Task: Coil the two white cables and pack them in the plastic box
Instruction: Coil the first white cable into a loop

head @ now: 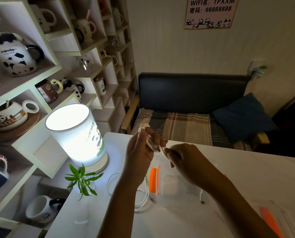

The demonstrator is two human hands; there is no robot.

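My left hand (pixel 139 152) is raised above the white table (pixel 160 220) and grips a coiled white cable (pixel 147 137) wound around its fingers. My right hand (pixel 181 157) pinches the loose plug end of that cable just right of the coil. A second white cable (pixel 142 198) lies loose on the table under my left forearm. The clear plastic box (pixel 176 186) with orange clasps stands on the table below my hands, partly hidden by my right arm.
A lit cylindrical lamp (pixel 78 134) stands at the table's left, with a small green plant (pixel 82 181) in a glass vase and a clear glass (pixel 114 182) beside it. The box's orange-clasped lid (pixel 272 219) lies at the right. Shelves of mugs (pixel 14 55) fill the left; a sofa (pixel 194 109) sits behind.
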